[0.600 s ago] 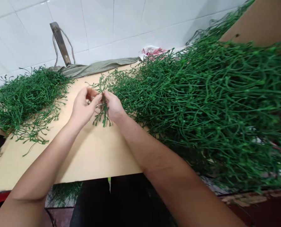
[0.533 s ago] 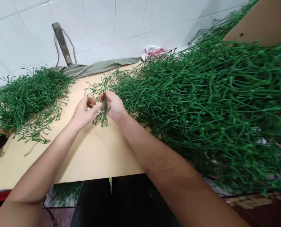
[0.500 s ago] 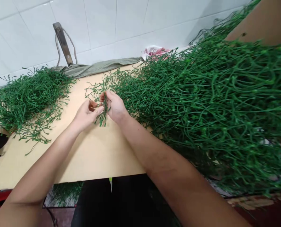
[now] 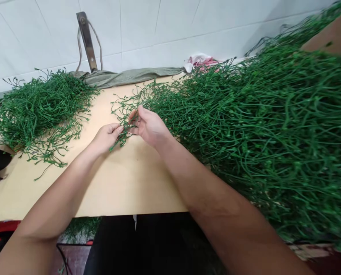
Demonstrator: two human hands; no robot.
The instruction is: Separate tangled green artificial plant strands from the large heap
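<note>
Both hands have dropped lower and drawn slightly apart since the earlier frames. At upper left lies a small heap of green plastic sprigs [image 4: 41,105] on the pale wooden tabletop [image 4: 124,183]. Left of centre, the left hand [image 4: 106,137] pinches the lower end of a thin green plastic sprig [image 4: 121,130]. The right hand [image 4: 149,124], fingers half open, touches its upper branches. At right sprawls a huge tangled pile of green plastic stems [image 4: 259,126]; the sprig's branches could snag there and drag neighbours along.
</note>
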